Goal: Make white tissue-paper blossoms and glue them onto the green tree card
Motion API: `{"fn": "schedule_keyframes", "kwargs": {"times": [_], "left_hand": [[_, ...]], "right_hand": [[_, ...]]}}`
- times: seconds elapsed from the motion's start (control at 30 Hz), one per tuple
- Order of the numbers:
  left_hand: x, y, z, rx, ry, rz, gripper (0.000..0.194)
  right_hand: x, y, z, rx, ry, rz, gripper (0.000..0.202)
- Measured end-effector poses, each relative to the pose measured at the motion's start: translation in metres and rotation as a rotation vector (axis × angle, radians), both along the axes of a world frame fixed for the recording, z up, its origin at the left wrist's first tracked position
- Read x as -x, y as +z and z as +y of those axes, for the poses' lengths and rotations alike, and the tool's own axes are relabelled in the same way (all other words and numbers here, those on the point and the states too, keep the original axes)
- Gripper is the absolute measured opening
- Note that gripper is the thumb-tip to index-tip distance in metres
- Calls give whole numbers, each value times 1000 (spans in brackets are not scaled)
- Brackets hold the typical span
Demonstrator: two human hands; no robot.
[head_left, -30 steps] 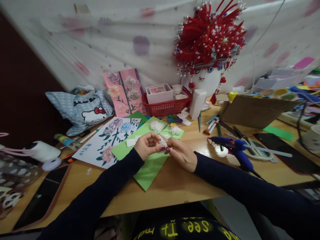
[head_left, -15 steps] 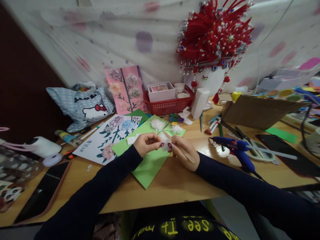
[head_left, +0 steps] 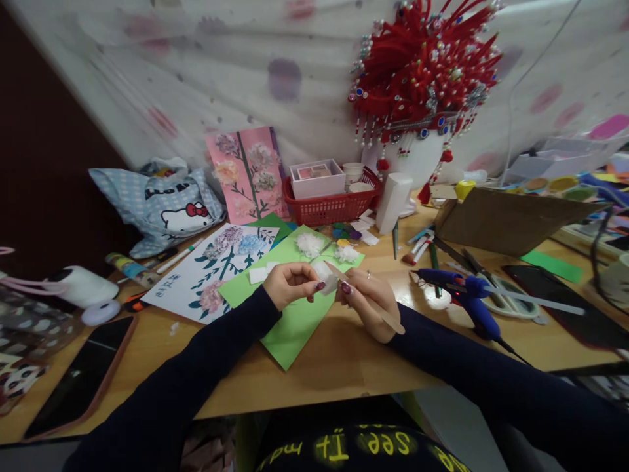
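Note:
My left hand point(head_left: 291, 286) is closed in a pinch on a small piece of thin white paper point(head_left: 325, 278). Held like a pen in my right hand point(head_left: 369, 299) is a flat wooden stick point(head_left: 392, 320), its narrow end near the paper's upper edge. Whether the tip touches the paper I cannot tell. Beneath both hands lies a light green sheet point(head_left: 293, 339). On its far part sit a larger white paper flower point(head_left: 309, 244) and a smaller one point(head_left: 346, 253). White paper squares point(head_left: 257, 275) rest beside my left hand.
A blue glue gun point(head_left: 472, 298) and scissors point(head_left: 501, 292) lie to the right. Behind are a red basket point(head_left: 322, 211) and a red beaded headdress point(head_left: 427, 72) on a white stand. At left are a flower picture point(head_left: 196, 296), a phone point(head_left: 83, 377) and a checked bag point(head_left: 147, 208).
My right hand has shifted slightly right and turned, and the wooden stick's wide end now reaches farther out. The white paper stays in my left hand, tilted differently.

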State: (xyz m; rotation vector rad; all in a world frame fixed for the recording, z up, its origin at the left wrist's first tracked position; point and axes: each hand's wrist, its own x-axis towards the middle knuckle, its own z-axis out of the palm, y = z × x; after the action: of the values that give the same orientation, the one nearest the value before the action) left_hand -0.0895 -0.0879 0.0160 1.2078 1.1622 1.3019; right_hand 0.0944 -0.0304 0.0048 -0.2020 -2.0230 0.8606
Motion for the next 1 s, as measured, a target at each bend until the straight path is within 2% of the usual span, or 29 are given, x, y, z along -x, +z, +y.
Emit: {"fn": "schedule_keyframes", "kwargs": {"times": [0.2, 0.47, 0.7, 1.0], "left_hand": [[-5, -2, -4, -17, -112, -12, 39], [-5, -6, -6, -56, -165, -17, 33], [-6, -10, -5, -103, -158, -18, 28], [-7, -11, -6, -115, -123, 8, 26]], "right_hand": [[3, -7, 0, 10, 58, -46, 22], [3, -7, 1, 58, 139, -95, 21], [4, -8, 3, 22, 150, -82, 20], [2, -7, 2, 84, 149, -135, 24]]}}
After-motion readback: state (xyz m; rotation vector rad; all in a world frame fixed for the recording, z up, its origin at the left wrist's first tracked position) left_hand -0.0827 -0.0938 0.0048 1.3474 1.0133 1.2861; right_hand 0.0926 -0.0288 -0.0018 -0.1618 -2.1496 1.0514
